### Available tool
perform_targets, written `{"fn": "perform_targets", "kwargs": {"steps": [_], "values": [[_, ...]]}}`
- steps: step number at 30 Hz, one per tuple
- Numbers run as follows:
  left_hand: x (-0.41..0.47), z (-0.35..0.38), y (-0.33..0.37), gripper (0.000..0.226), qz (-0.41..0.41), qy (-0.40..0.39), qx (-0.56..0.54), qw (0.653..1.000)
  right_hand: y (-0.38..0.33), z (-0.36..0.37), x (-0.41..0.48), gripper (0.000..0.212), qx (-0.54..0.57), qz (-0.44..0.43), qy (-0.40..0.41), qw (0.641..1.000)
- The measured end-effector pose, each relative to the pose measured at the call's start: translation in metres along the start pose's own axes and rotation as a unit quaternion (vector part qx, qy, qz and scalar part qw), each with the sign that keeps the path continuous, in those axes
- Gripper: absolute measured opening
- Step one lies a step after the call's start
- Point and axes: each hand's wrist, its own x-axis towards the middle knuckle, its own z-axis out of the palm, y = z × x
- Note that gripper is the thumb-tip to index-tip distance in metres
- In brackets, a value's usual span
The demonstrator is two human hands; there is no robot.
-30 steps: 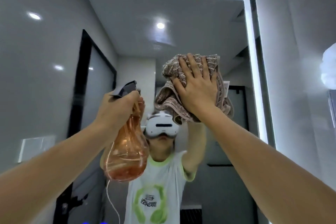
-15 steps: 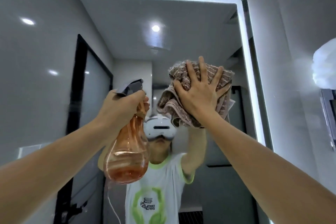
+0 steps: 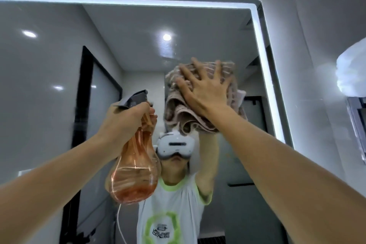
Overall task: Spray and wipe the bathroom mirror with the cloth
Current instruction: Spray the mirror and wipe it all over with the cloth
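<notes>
1. Since the earlier frames, right hand (image 3: 206, 93) with the cloth (image 3: 190, 117) sits lower relative to the mirror's lit top edge; more wall shows above the mirror (image 3: 49, 69). Left hand (image 3: 126, 119) and bottle hold about the same place in view.
2. Right hand: palm flat, fingers (image 3: 216, 73) spread wide, pressing the bunched beige cloth against the glass in the mirror's upper right part, near the lit right edge.
3. Cloth: folds hang below the palm; a pale tag shows at its right side.
4. Left hand: fingers wrapped closed round the neck of the orange spray bottle (image 3: 134, 174), just left of the cloth and apart from it.
5. Bottle: grey nozzle at top, tilted, liquid pooled in the bulb.
6. Reflection: person with white headset (image 3: 174, 144), arm raised.
</notes>
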Motion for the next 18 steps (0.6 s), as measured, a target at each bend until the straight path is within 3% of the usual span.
{"fn": "perform_targets", "kwargs": {"steps": [3,6,10,13,15,18], "values": [[0.006,-0.006,0.007,0.017,0.014,0.004,0.026,1.0,-0.018,0.017,-0.019,0.053,-0.016,-0.117,0.02,0.993],[0.002,-0.008,0.011,0.019,0.033,-0.015,0.031,0.999,0.01,0.027,-0.066,0.055,-0.015,-0.164,0.063,0.984],[0.002,-0.017,0.011,0.023,0.033,-0.026,0.041,0.998,0.043,0.017,-0.03,0.067,-0.043,-0.042,0.062,0.996],[0.005,-0.025,0.015,0.018,0.038,-0.019,0.037,0.998,0.006,0.014,0.012,0.074,-0.02,-0.013,0.039,0.999],[0.015,-0.031,0.019,0.006,0.025,-0.008,0.027,0.999,-0.022,0.019,0.011,0.074,-0.034,-0.105,0.018,0.994],[0.031,-0.04,0.014,0.008,-0.004,0.004,0.03,1.0,-0.024,0.024,-0.014,0.061,-0.004,-0.227,0.041,0.973]]}}
